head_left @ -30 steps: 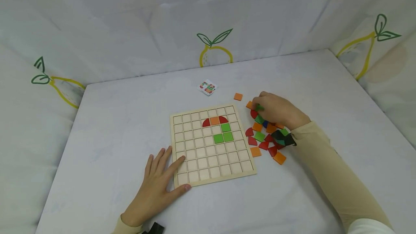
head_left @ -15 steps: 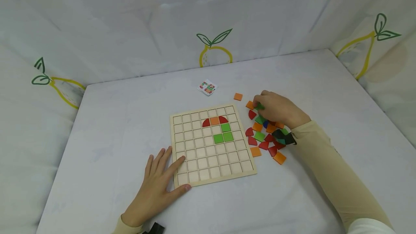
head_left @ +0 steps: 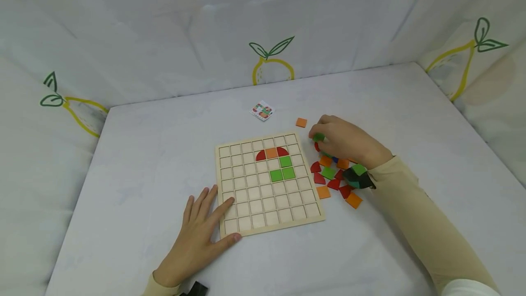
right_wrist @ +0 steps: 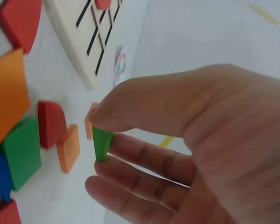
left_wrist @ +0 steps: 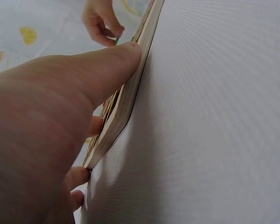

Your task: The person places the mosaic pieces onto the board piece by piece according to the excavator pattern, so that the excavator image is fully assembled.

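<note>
My left hand (head_left: 195, 236) rests spread at the near left corner of the wooden grid board (head_left: 271, 230), fingers straight. In the left wrist view its thumb (left_wrist: 107, 65) lies along the board's edge. My right hand (head_left: 347, 138) pinches a small green tile (right_wrist: 101, 143) between thumb and fingers, lifted just above the loose pieces right of the board. On the grid, an orange square (head_left: 271, 153) sits between two red quarter-circle tiles (head_left: 260, 155). Three green square tiles (head_left: 289, 173) stand below them, touching in an L shape.
Loose red, orange, green and blue tiles (head_left: 328, 172) lie right of the board, partly under my right hand. A lone orange tile (head_left: 301, 123) lies beyond them. Behind the board is a small pattern card (head_left: 262, 110). White fabric with lemon prints surrounds the table (head_left: 164, 140).
My right hand has come up from the pile and shifted slightly left with the green tile pinched in it. The left hand and board have not moved.
</note>
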### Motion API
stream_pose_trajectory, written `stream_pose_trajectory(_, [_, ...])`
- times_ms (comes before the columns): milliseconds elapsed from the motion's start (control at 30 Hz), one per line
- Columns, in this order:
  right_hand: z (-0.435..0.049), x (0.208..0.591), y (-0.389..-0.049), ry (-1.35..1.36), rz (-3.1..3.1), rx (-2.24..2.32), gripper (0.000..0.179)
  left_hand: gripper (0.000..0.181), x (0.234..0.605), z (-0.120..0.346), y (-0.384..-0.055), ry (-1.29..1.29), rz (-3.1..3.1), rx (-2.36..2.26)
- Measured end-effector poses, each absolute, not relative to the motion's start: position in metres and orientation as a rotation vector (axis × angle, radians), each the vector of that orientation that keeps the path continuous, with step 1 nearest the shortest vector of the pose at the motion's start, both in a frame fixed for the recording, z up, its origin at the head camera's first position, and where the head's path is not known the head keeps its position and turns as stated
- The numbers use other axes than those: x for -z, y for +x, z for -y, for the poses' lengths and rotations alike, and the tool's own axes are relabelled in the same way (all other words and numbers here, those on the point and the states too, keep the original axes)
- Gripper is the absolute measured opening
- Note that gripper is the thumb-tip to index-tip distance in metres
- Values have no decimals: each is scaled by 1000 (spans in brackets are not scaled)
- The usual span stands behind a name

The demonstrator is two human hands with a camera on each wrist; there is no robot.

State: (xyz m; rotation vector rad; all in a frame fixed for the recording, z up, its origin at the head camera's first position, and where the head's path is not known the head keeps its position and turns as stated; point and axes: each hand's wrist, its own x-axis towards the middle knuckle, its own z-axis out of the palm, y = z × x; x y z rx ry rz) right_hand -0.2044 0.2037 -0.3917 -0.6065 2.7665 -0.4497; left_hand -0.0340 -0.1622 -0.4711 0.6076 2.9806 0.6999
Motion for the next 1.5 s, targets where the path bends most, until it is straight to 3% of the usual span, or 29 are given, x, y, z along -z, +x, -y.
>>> stream_pose_trajectory(533, [-152, 406, -177, -1106, -2687, 748, 19, 78, 472, 165, -33, 572, -2966, -703])
stream_pose_trajectory(1500, [-108, 424, -166, -1343, -2622, 597, 15, 79, 471, 164, -36, 611, -2964, -699])
